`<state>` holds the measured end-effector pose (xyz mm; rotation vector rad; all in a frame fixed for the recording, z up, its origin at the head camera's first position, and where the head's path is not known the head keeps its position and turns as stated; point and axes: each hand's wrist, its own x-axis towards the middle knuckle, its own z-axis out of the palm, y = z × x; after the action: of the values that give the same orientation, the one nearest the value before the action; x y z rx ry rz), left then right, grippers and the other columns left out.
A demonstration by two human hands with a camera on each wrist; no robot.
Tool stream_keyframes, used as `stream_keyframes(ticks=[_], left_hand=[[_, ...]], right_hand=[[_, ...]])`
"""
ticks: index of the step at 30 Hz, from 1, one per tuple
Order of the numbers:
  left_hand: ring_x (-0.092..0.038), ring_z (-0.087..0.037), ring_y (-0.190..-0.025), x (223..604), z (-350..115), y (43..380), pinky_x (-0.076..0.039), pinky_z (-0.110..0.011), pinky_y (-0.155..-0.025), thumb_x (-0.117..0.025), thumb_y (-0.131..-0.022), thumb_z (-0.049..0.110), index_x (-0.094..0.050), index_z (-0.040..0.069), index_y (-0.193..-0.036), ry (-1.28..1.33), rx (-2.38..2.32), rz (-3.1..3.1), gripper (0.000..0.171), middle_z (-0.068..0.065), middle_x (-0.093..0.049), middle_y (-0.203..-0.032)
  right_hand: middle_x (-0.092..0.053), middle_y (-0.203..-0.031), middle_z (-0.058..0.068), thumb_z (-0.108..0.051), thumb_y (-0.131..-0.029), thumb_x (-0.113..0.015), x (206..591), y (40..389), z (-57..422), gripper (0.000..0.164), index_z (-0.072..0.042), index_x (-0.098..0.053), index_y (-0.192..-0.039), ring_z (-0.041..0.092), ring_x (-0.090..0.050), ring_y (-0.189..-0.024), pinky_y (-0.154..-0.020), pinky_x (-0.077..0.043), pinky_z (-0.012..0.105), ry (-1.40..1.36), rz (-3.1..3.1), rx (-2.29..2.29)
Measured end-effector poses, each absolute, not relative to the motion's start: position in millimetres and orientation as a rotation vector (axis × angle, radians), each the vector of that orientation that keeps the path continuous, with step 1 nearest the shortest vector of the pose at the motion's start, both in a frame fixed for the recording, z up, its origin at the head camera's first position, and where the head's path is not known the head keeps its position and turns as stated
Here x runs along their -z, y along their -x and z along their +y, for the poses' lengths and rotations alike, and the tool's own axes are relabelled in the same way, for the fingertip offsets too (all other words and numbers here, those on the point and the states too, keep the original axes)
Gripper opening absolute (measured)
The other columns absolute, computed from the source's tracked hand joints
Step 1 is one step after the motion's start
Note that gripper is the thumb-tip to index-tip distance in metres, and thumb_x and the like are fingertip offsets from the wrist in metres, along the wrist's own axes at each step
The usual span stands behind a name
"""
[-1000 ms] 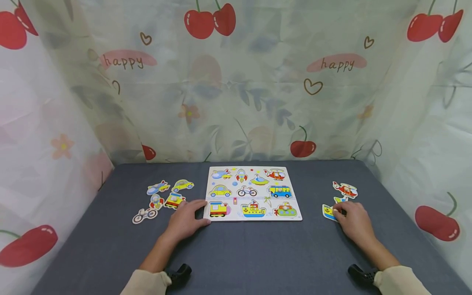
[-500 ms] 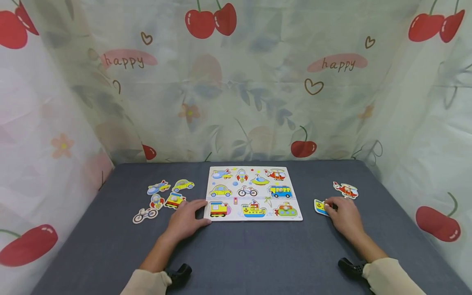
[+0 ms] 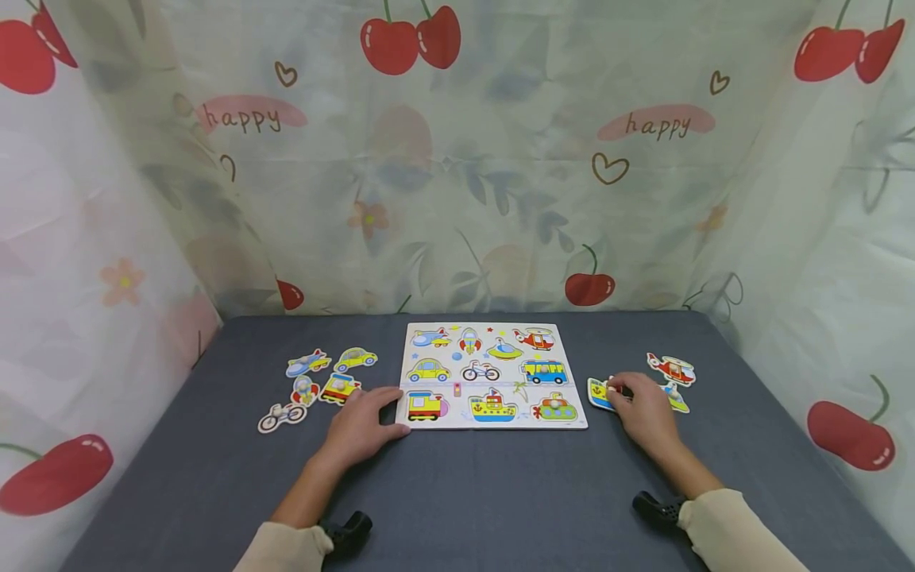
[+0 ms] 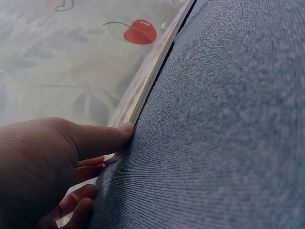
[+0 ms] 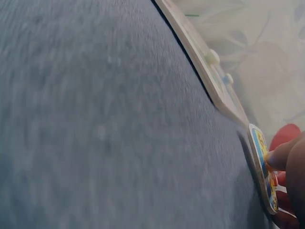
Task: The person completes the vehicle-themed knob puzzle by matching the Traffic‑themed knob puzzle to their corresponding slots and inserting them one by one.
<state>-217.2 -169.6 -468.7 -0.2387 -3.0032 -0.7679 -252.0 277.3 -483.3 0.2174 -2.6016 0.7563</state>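
My right hand pinches a boat puzzle piece by its small knob, just right of the board. In the right wrist view the boat piece is tilted beside the board's corner, over its shadow on the cloth. The white puzzle board lies flat in the middle, printed with several vehicles. Its front left corner is held between the thumb and fingers of my left hand. In the left wrist view the thumb presses the board's edge. Knobs stand up on the submarine and bus.
Left of the board lie loose plane, car, rocket, train and bicycle pieces. A helicopter piece and a partly hidden green-yellow piece lie right. A patterned curtain surrounds the dark grey tabletop.
The right hand has moved left with the boat piece, from beside the helicopter piece to near the board's right edge, uncovering the green-yellow piece. My left hand keeps its place on the board.
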Motion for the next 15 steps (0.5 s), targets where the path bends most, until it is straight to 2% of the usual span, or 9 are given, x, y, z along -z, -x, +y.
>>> stream_keyframes(ticks=[15], left_hand=[[-0.048,-0.026,-0.117,468.1,-169.1,216.6,-0.043,-0.050,-0.091,-0.080,-0.079,0.037,-0.061,0.017,-0.134,0.227,0.770,-3.002,0.062,-0.001,-0.056,-0.137]], right_hand=[[-0.065,-0.102,0.014,-0.009,-0.089,-0.068,479.2,256.7,241.2,0.014,-0.003,-0.071,-0.101,0.029,-0.058,-0.092,-0.081,-0.046,0.048,-0.172,-2.645,-0.848]])
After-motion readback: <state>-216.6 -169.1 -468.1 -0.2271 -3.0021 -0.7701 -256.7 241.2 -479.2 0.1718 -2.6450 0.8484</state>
